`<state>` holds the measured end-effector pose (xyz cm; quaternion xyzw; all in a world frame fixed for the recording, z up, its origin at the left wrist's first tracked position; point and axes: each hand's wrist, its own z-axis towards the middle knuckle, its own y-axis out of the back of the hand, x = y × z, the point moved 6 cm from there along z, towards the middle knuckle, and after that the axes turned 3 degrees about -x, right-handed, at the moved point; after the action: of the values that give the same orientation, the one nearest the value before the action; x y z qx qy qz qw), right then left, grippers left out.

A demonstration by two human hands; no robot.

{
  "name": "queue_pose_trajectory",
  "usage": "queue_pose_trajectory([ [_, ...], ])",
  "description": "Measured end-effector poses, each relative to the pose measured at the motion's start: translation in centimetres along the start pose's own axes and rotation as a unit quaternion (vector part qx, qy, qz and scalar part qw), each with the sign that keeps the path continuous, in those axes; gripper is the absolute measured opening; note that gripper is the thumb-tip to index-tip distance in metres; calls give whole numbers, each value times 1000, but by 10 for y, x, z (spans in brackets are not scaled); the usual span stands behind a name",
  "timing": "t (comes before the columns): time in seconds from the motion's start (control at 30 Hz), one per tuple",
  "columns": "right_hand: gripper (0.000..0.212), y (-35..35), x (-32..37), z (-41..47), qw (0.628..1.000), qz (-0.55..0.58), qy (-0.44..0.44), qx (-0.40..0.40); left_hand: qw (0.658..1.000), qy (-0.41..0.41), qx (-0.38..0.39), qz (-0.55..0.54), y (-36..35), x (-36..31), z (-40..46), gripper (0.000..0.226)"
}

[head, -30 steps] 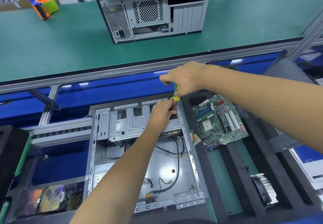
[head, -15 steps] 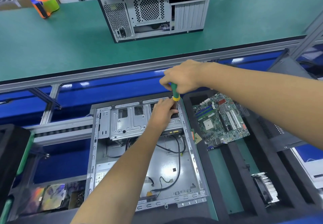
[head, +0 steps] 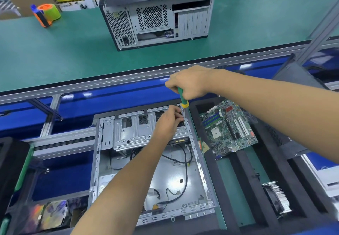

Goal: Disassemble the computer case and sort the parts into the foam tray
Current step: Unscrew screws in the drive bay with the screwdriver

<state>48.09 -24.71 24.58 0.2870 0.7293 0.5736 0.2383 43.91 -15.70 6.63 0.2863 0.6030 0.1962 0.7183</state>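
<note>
A: Opened computer case [head: 152, 163] flat on the lower table [head: 77, 178], at centre. Right hand [head: 190, 84] clenched round green-and-yellow screwdriver [head: 183, 98], shaft pointing down at far right corner of case. Left hand [head: 167, 122] on drive cage [head: 135, 132], fingertips curled at same corner beside the tip.

B: Change against a second ago?

A: Little. Same corner, same grip, same posture; screwdriver handle tilted a touch differently, more green showing below the fist. Probably mid-turn on one screw, not moved on to another.

B: Meaning for task?

A: Drive cage likely not yet free. Motherboard [head: 228, 129] already in foam tray [head: 244, 185] to the right, heatsink fan [head: 277, 197] in a nearer slot. Judged partway through; cage and loose cables [head: 185, 168] left inside.

B: Hidden or unclear?

A: Screw head and driver tip masked by left fingers [head: 177, 116]; engagement not confirmable. Unclear whether left hand pinches a screw or only steadies the cage. Tray's right edge cut off. Items at lower left blurred, not identified. Second, closed case [head: 157, 12] on upper green table [head: 55, 51], untouched.
</note>
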Motion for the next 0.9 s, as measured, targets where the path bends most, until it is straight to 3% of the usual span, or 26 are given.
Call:
queue_pose_trajectory([
  [0.4, 19, -4, -6, -7, 1000, 24, -15, -9, 995, 45, -17, -88, -6, 13, 5, 28],
  [0.53, 19, -3, -5, -7, 999, 33, -18, -13, 982, 42, -89, -164, 8, 14, 4, 33],
  [0.6, 19, -2, -4, -5, 999, 34, -17, -19, 963, 52, -170, -201, 26, 19, 3, 36],
  [0.7, 19, 1, -2, 0, 998, 55, -21, -30, 915, 127, -249, -292, 43, 36, -1, 23],
  [0.8, 19, 6, 0, 8, 994, 95, -24, -44, 843, 235, -246, -416, 51, 58, -3, 19],
  [0.83, 19, 7, 2, 11, 993, 106, -24, -45, 835, 258, -231, -427, 56, 63, -3, 19],
  [0.9, 19, 6, 6, 18, 991, 123, -19, -39, 882, 245, -189, -356, 72, 68, -4, 17],
])
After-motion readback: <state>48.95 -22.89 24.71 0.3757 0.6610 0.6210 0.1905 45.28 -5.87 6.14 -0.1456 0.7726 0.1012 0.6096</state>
